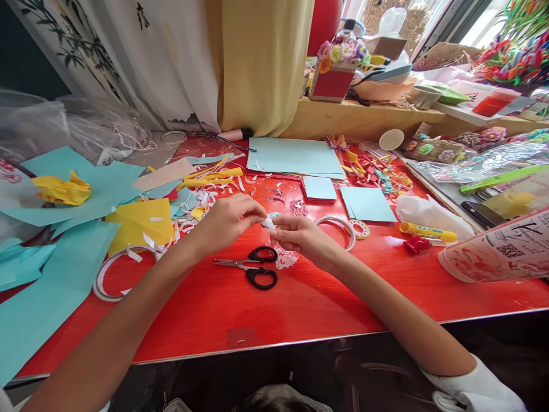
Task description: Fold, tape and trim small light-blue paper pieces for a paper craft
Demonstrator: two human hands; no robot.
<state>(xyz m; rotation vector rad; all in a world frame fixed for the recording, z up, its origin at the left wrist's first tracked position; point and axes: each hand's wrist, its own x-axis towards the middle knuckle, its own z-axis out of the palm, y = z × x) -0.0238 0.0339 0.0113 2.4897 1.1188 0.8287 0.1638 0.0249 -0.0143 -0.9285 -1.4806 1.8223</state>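
Observation:
Between the fingertips of both hands is a small folded piece of pale blue-white paper (269, 223), held above the middle of the red table. My left hand (231, 223) pinches it from the left side. From the right, my right hand (298, 236) grips its lower part between thumb and fingers. Just below the hands lie scissors (253, 266) with black handles, their blades pointing left. A pinkish-white shredded tuft (285, 256) rests on the table beside the handles, partly under my right hand.
Light blue sheets (295, 155) and smaller blue squares (369, 204) lie behind the hands. Tape rolls (99, 280) sit on both sides. Paper scraps, yellow paper (143, 224) and large blue sheets (55, 303) cover the left. A yellow glue stick (428, 232) and pink-patterned cup (497, 249) are right.

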